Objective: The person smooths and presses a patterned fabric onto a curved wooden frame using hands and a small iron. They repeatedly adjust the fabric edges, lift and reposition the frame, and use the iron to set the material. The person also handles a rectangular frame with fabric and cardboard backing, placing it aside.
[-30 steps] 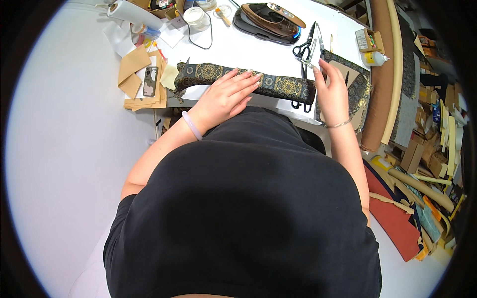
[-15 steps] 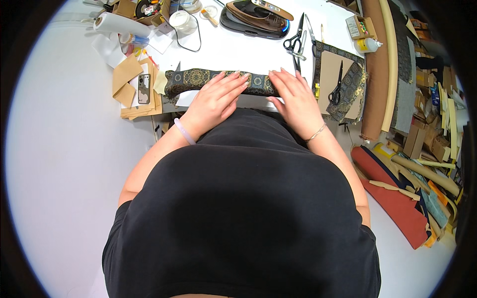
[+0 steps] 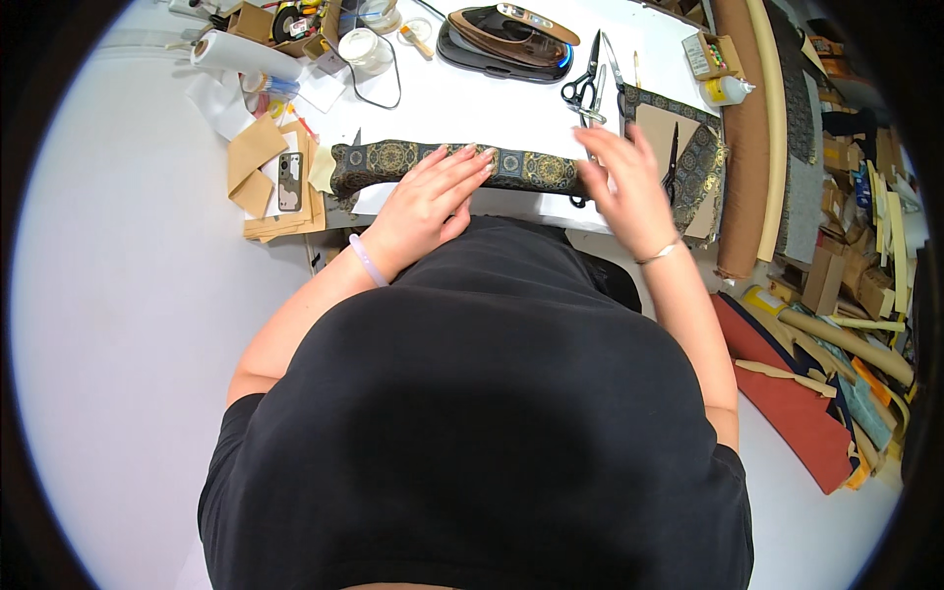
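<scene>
A dark strip of fabric (image 3: 390,157) with gold and blue medallions lies along the near edge of the white table. My left hand (image 3: 425,205) rests flat over its middle, fingers stretched out together. At the strip's right end is my right hand (image 3: 634,192), fingers apart and slightly blurred, with nothing held; whether a fingertip touches the fabric I cannot tell. Beyond that hand lie black-handled scissors (image 3: 578,91). A beige sheet edged with the same fabric (image 3: 703,162) sits just right of it, with a second pair of black scissors (image 3: 673,162) partly covered by the hand.
At the back stands a brown and black iron (image 3: 511,37) on its base. Brown envelopes (image 3: 252,169) and a phone (image 3: 289,183) lie left, near a white roll (image 3: 241,55) and a jar (image 3: 365,49). Right are a glue bottle (image 3: 726,91) and long rolls (image 3: 739,147).
My right hand has lifted and slid right, off the strip's middle to its right end, uncovering more pattern. My left hand stays on the fabric.
</scene>
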A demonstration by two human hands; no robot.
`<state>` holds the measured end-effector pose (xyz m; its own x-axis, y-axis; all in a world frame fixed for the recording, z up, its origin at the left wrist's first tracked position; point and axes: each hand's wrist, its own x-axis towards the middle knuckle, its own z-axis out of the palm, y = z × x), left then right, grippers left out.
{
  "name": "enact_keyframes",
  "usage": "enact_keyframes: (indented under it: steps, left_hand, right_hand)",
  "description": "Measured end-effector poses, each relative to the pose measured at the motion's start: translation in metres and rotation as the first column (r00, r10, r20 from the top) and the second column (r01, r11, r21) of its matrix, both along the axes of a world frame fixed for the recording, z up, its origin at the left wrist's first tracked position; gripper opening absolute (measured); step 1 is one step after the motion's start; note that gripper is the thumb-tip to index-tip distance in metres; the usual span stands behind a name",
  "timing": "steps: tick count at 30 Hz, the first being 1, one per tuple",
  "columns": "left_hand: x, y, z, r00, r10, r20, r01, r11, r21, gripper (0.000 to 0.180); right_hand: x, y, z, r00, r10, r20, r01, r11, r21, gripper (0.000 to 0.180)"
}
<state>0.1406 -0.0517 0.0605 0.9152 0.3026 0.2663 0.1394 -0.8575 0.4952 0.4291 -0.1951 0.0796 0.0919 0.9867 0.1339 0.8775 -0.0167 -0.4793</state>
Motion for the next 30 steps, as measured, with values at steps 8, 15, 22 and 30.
enact_keyframes:
  steps: [8, 15, 22, 30]
  left_hand:
    - [-0.001, 0.001, 0.0, 1.0, -0.012, -0.01, 0.012, 1.0, -0.007, 0.061]
    - [-0.002, 0.003, -0.001, 1.0, -0.017, 0.001, 0.017, 1.0, 0.0, 0.059]
    - [-0.004, 0.003, -0.006, 1.0, -0.019, -0.008, 0.019, 0.999, 0.031, 0.058]
    - [-0.002, 0.005, -0.005, 0.999, -0.044, -0.012, 0.044, 0.999, 0.005, 0.063]
  right_hand:
    - [-0.063, 0.024, -0.001, 0.997, 0.078, -0.007, -0.077, 0.996, 0.041, 0.033]
    - [-0.01, 0.02, 0.008, 0.99, 0.025, 0.141, 0.022, 0.944, -0.329, 0.03]
    - [-0.083, 0.04, -0.001, 0.995, 0.095, -0.04, -0.093, 0.994, 0.056, 0.045]
    - [-0.067, 0.004, -0.024, 0.98, -0.01, 0.201, 0.008, 1.0, 0.011, 0.061]
